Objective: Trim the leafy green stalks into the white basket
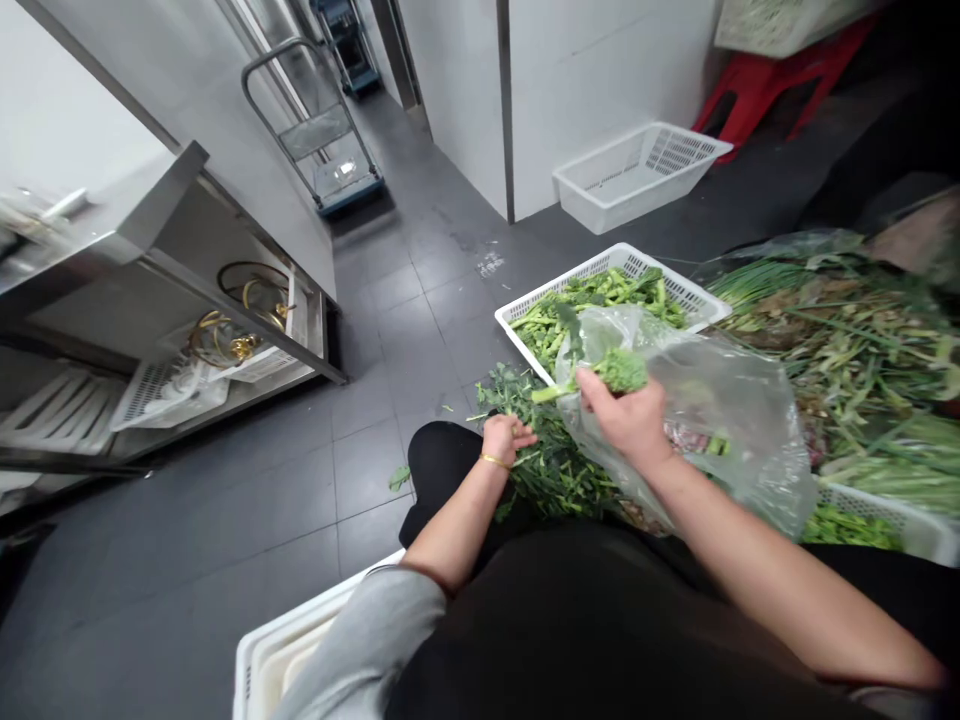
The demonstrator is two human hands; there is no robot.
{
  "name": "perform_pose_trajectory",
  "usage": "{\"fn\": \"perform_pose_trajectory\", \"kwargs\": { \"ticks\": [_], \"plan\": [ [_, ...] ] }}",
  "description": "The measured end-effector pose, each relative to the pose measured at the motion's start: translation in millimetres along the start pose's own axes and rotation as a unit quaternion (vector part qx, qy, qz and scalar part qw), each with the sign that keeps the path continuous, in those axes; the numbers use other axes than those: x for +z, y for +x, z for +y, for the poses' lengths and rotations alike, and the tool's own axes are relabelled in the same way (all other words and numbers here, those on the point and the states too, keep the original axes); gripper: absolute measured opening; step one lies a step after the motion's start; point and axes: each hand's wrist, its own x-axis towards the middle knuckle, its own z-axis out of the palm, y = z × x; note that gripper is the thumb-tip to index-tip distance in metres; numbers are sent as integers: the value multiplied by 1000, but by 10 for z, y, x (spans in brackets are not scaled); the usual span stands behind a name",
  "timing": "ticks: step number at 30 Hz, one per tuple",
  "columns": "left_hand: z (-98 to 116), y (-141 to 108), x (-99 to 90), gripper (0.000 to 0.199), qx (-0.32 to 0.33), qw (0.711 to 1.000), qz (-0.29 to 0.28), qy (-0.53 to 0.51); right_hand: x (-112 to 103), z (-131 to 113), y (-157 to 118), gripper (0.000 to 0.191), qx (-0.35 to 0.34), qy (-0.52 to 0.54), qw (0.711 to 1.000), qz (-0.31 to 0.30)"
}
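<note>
My right hand (630, 420) is closed around a broccoli stalk (621, 370), its green head by my fingers and its pale cut stem pointing left. Behind it spreads a clear plastic bag (750, 410) with some vegetables showing through. My left hand (506, 440), a yellow band at the wrist, is over a heap of dark green leaves (559, 465). Its fingers are loosely bent and apart, with nothing visible in them. Just beyond the bag, a white plastic basket (525, 300) holds green stalks (600, 300).
Spring onions and trimmings (862, 340) lie on the right beside another basket (926, 535) of greens. An empty white basket (637, 190) stands by the wall near a red stool (787, 80). At left are a steel table (150, 215) and a platform trolley (337, 180).
</note>
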Motion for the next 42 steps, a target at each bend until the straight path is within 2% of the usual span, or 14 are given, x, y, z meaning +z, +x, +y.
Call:
{"fn": "perform_pose_trajectory", "kwargs": {
  "ticks": [5, 8, 10, 13, 18, 20, 23, 25, 28, 33, 35, 37, 39, 42],
  "plan": [
    [186, -71, -130, 22, -46, 996, -62, 55, -187, 80, 349, 44, 114, 118, 955, -245],
    [456, -260, -77, 39, -44, 971, -232, 49, -85, 149, 356, 38, 154, 195, 920, -304],
    [527, -392, 17, 45, 10, 957, -291, 22, 30, 150, 293, 41, 162, 245, 909, -296],
    [409, -507, 198, 46, 104, 971, -207, -56, 183, 101, 147, 39, 149, 318, 917, -192],
    [229, -548, 345, 48, 102, 978, -145, -107, 289, 50, -209, 33, 132, 330, 933, -50],
    [342, -575, 326, 48, 107, 974, -139, -142, 306, 76, -364, 42, 159, 312, 934, -78],
    [573, -628, 257, 47, 150, 962, -126, -191, 290, 139, -484, 61, 208, 222, 924, -230],
    [623, -659, 215, 44, 199, 958, -118, -171, 219, 142, -418, 62, 173, 113, 939, -274],
    [484, -699, 202, 40, 242, 959, -114, -95, 69, 19, -154, 48, 64, -52, 976, -203],
    [265, -719, 294, 46, 198, 968, -115, -101, 92, -185, -80, 34, -73, -200, 973, -86],
    [311, -688, 295, 47, 189, 969, -81, -138, 159, -125, -275, 33, -166, -213, 957, -106],
    [383, -648, 250, 47, 201, 965, -63, -155, 153, -19, -439, 34, -236, -219, 927, -191],
    [426, -625, 182, 45, 226, 960, -65, -149, 61, 60, -443, 28, -226, -229, 906, -275],
    [396, -657, 123, 42, 242, 958, -101, -120, -93, 32, -143, 43, -101, -208, 925, -302]
  ]
}}
